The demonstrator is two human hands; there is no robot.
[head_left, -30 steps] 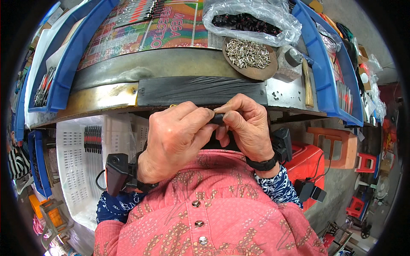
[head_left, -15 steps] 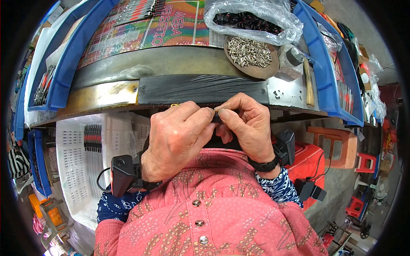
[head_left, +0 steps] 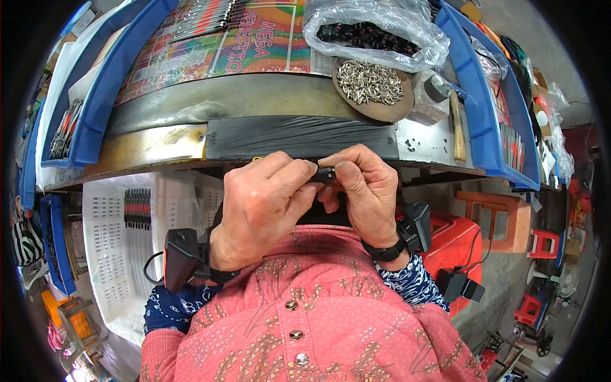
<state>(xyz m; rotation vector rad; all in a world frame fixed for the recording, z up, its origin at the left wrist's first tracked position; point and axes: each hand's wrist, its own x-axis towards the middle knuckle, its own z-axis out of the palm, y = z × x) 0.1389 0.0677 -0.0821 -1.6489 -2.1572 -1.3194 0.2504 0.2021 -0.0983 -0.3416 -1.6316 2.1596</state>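
My left hand (head_left: 264,207) and my right hand (head_left: 368,197) meet just below the bench's front edge. Between their fingertips is a small black piece (head_left: 325,174) with a few light spots on its side; its exact kind I cannot make out. The left thumb and fingers pinch its left end, while the right thumb and forefinger grip the right end. Both hands are closed, and the left fingers partly cover the piece. Past the right hand, a shallow brown dish (head_left: 382,113) holds many small silver metal pins (head_left: 369,81).
A clear plastic bag (head_left: 420,58) of black parts lies behind the dish. Beside it are a metal block (head_left: 431,105) and a wooden handle (head_left: 458,127). Blue trays (head_left: 105,121) flank the bench. A white crate (head_left: 118,267) with red-and-black tools stands left, a red stool (head_left: 449,248) right.
The right thumb has shifted a little to the right along the black piece, so more of it shows between the hands. The left hand stays almost in place.
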